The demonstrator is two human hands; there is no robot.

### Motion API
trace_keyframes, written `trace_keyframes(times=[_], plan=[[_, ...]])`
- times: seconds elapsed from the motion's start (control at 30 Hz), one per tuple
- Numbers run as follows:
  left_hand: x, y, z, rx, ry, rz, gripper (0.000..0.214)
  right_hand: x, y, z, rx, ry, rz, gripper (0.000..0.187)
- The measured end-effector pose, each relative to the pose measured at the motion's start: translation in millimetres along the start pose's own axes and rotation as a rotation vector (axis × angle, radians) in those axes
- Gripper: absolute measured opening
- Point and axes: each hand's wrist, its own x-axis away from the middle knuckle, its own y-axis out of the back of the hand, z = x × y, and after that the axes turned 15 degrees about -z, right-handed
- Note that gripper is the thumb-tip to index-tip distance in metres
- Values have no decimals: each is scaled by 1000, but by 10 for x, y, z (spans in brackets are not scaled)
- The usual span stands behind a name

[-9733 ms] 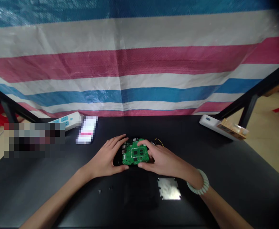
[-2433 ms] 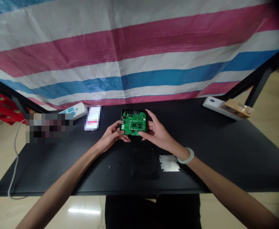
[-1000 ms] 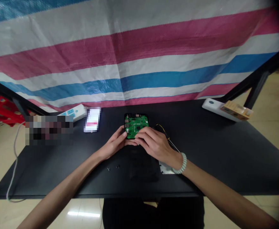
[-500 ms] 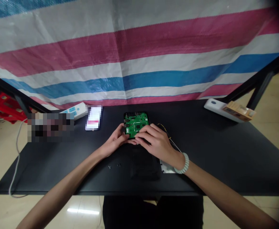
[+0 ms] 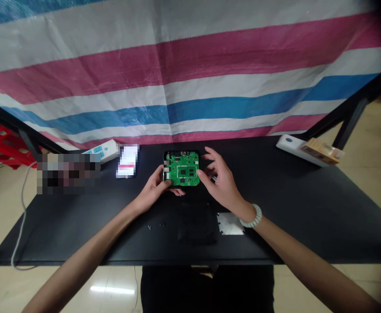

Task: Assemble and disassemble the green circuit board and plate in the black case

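Note:
A green circuit board (image 5: 181, 168) sits in a shallow black case (image 5: 164, 153) with ports along its left and far sides. My left hand (image 5: 154, 187) grips the near left corner of the case, thumb on top and fingers underneath. At the right edge, my right hand (image 5: 221, 180) has its fingers spread, the thumb tip at the board's edge; whether it touches cannot be told. Thin pale wires show partly behind the fingers. Near my right wrist lies a silvery metal plate (image 5: 231, 224). A black cover (image 5: 197, 226) lies flat in front of me.
Small screws (image 5: 150, 227) lie left of the cover on the black table (image 5: 112, 234). A phone (image 5: 127, 161) and a white power strip (image 5: 104, 151) are at the back left. At the back right, a small box (image 5: 323, 151) rests on a long white object (image 5: 289, 143). Striped sheeting hangs behind.
My right hand has moved off the board's near side to its right edge, and its fingers have spread. The case has shifted slightly left, and more of the board and metal plate shows.

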Motion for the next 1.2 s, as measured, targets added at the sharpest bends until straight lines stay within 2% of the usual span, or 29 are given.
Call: trace_keyframes(times=[0.13, 0.3, 0.4, 0.57, 0.73, 0.83, 0.97, 1.13, 1.2], plan=[[-12, 59, -19, -187, -11, 60, 45, -14, 1, -52, -141, -170, 158, 58], [-43, 112, 0, -386, -153, -100, 36, 10, 3, -28, -160, -234, 217, 44], [-85, 151, 29, -407, -177, -129, 35, 0, -10, -58, -164, -218, 197, 48], [-129, 202, 41, -411, -107, -167, 40, -55, 2, -143, -137, -189, 219, 56], [-98, 180, 42, -345, -76, -127, 39, -42, 21, -118, -102, -155, 270, 57], [-80, 155, 66, -322, -90, -90, 38, -23, 30, -64, -61, -126, 289, 55], [-80, 134, 87, -343, -123, -106, 37, -9, 28, -32, -52, -94, 290, 52], [-92, 128, 91, -374, -136, -116, 34, -1, -1, -89, -70, -116, 281, 51], [-105, 142, 109, -397, -174, -137, 39, -10, -6, -116, -98, -147, 254, 48]])
